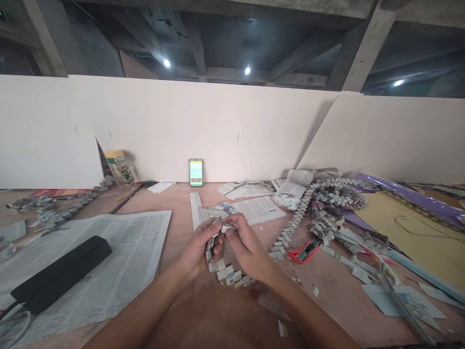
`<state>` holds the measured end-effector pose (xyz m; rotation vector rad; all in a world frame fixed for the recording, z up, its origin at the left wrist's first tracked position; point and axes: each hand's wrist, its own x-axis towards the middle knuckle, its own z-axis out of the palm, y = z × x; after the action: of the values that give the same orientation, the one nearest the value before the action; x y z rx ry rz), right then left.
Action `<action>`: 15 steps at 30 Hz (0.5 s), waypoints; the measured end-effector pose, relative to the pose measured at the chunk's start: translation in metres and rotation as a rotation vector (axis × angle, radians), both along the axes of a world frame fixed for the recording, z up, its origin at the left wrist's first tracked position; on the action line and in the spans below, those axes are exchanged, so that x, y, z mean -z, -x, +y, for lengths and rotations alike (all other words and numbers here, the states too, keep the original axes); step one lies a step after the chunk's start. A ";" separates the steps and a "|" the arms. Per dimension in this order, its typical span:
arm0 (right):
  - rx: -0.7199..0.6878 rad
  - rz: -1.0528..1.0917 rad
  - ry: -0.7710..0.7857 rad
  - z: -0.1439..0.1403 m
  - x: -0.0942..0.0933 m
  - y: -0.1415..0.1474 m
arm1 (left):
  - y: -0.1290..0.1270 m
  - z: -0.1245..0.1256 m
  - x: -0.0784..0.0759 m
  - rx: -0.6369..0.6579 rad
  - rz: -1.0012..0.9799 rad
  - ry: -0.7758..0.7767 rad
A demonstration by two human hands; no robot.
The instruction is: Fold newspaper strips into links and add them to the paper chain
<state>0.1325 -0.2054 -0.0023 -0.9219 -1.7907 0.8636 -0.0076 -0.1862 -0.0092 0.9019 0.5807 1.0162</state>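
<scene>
Left hand [198, 247] and right hand [245, 245] pinched together on a folded paper chain [227, 274], its tail trailing onto the table [218, 315], newspaper [119, 252] left, bigger chain pile [327, 203] right, phone [195, 172] propped against the far wall.

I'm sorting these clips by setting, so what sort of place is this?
Probably an informal craft workshop. Both hands, left hand and right hand, work a grey folded-newspaper chain on a brown wooden table; more woven paper chains and a spread newspaper sheet lie nearby, under bare concrete ceiling beams.
</scene>
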 end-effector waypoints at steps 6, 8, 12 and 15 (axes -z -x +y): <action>0.086 -0.153 -0.141 0.006 0.003 -0.005 | 0.004 0.001 -0.002 -0.096 0.111 -0.103; 0.112 -0.179 -0.203 0.009 0.004 -0.007 | 0.005 0.003 -0.002 -0.113 0.163 -0.134; 0.196 -0.240 -0.303 0.013 0.004 -0.009 | 0.006 0.006 0.000 -0.156 0.213 -0.134; 0.189 -0.307 -0.386 0.014 0.005 -0.011 | 0.007 0.007 0.001 -0.158 0.188 -0.105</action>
<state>0.1440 -0.1912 -0.0074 -0.9828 -1.9986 0.2494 -0.0143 -0.1791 -0.0105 1.0648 0.7716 1.1195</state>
